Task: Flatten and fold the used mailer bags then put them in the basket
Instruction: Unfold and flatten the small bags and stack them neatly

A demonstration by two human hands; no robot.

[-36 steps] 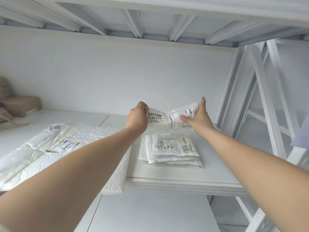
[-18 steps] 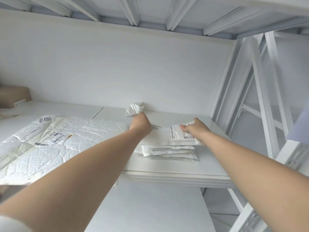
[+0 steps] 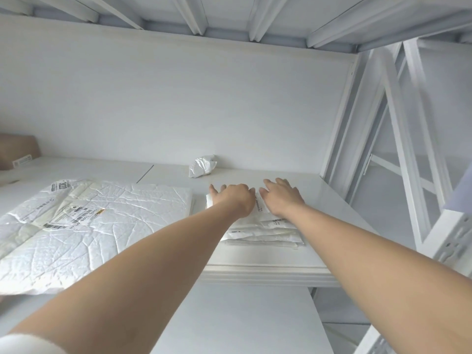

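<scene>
Flat grip: left hand (image 3: 233, 200), right hand (image 3: 283, 200), mailers (image 3: 263, 233)

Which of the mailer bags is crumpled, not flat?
The small bag by the back wall. The large bag at the left lies spread flat, and the stacked bags are folded.

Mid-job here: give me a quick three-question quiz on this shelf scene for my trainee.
1. True or false: the left hand and right hand both press flat on top of the stack of folded bags.
2. Where is the crumpled bag? A) on the stack B) by the back wall, beyond the hands C) in the left hand
3. Fill in: the big mailer lies to the ___ of the stack.
Key: 1 true; 2 B; 3 left.
</scene>
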